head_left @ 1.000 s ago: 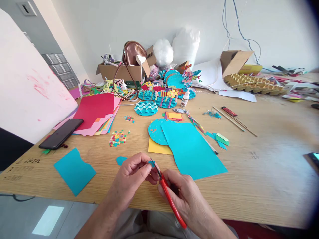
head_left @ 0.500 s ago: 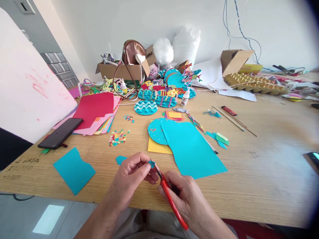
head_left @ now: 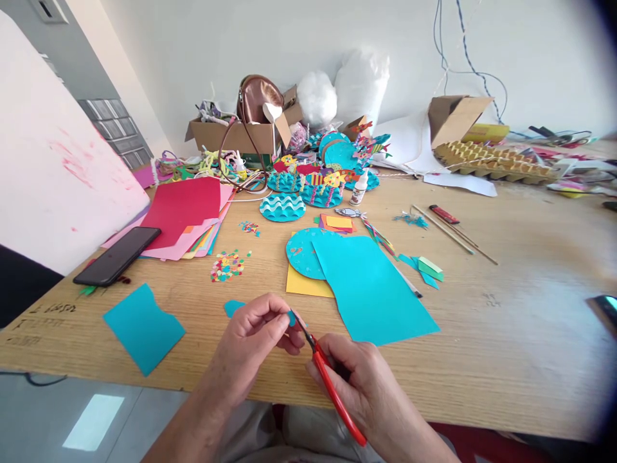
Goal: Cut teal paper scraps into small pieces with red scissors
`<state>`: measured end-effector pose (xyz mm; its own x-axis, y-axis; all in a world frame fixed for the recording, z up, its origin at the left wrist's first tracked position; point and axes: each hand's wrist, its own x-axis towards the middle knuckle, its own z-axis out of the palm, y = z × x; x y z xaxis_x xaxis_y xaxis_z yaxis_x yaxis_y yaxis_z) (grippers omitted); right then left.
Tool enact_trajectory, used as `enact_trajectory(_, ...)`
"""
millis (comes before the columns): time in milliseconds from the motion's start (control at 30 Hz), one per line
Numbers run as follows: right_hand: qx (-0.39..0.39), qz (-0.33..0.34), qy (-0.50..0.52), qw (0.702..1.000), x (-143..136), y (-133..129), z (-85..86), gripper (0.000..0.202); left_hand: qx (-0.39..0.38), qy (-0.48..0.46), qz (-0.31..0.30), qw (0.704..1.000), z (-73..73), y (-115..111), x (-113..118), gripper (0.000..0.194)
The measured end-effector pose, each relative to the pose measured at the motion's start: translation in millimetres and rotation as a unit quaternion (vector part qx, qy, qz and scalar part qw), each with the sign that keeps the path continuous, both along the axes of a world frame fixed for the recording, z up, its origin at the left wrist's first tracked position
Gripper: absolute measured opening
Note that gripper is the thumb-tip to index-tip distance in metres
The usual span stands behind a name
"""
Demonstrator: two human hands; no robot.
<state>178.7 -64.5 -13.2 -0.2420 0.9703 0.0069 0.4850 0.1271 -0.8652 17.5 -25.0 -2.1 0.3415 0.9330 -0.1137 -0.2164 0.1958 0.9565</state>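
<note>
My left hand (head_left: 258, 337) pinches a small piece of blue paper (head_left: 292, 318) between thumb and fingers, near the table's front edge. Red-handled scissors (head_left: 332, 389) are gripped in my right hand (head_left: 357, 376), their blades pointing up and left against that piece. Just behind my left hand lies another blue paper scrap (head_left: 233, 308), partly covered by the hand. A large blue sheet (head_left: 380, 289) rests ahead of my right hand, overlapping a blue disc (head_left: 303, 253) and a yellow sheet (head_left: 308, 284). Off to the left is a blue sheet with one curved edge (head_left: 143, 328).
Colored paper dots (head_left: 227, 266) lie left of centre. A phone (head_left: 118, 257) sits by stacked colored paper (head_left: 186, 209). Farther back stand decorated blue discs (head_left: 282, 208), a glue bottle (head_left: 358, 190) and a cardboard box (head_left: 231, 138). Thin sticks (head_left: 443, 229) and a red cutter (head_left: 443, 214) lie right.
The small blue piece has turned slightly in my left fingers, and less of it shows. The scissors have shifted very slightly; both hands stay in nearly the same place.
</note>
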Motion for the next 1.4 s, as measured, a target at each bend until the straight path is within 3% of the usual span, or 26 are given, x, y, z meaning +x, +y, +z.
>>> enact_trajectory(400,0.002,0.003,-0.017,1.000,-0.1,-0.1,-2.3,0.030,0.007,0.000,0.012,1.000,-0.1,-0.4,-1.3,0.013)
enact_trajectory(833,-0.049,0.031,-0.003,0.998,0.1,-2.1,6.2,0.026,0.016,0.016,-0.008,1.000,-1.1,-2.6,0.6,0.013)
enact_trajectory(1400,-0.035,0.023,0.005,0.999,0.7,-2.9,1.8,0.030,0.015,0.019,-0.021,0.999,-4.7,-2.6,1.8,0.013)
